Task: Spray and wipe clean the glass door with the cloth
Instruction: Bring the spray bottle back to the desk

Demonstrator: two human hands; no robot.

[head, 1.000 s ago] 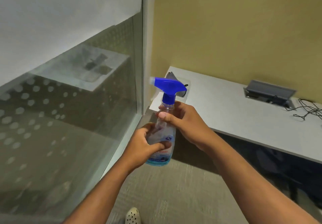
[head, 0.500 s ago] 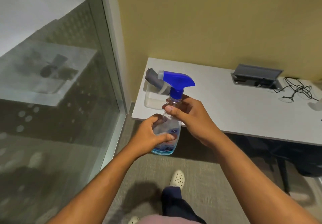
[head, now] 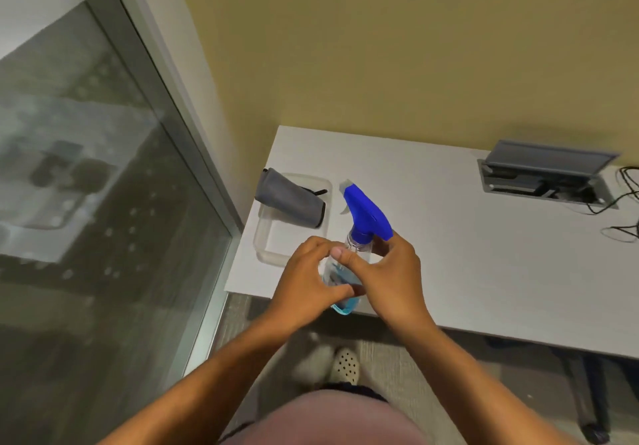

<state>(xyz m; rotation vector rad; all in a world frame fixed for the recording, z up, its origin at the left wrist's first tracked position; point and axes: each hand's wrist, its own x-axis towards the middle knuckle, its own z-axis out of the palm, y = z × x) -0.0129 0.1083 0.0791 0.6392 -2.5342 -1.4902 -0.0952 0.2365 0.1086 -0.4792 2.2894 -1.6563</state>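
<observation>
Both hands hold a clear spray bottle (head: 363,216) with a blue trigger head and blue liquid, above the near left corner of the white desk (head: 484,254). My left hand (head: 307,282) wraps the bottle's body. My right hand (head: 390,278) grips it just under the neck. A grey folded cloth (head: 288,197) lies in a clear plastic tray (head: 273,249) on the desk's left end, just beyond the bottle. The glass door (head: 103,202), dotted and reflective, fills the left side.
A yellow wall rises behind the desk. An open grey cable box (head: 546,175) is set into the desk at the right, with black cables (head: 622,209) beside it. Carpet and my white shoe (head: 344,365) are below.
The view has swung right and down, from the glass toward the desk. Both hands carried the bottle over the desk corner, close to the tray with the cloth.
</observation>
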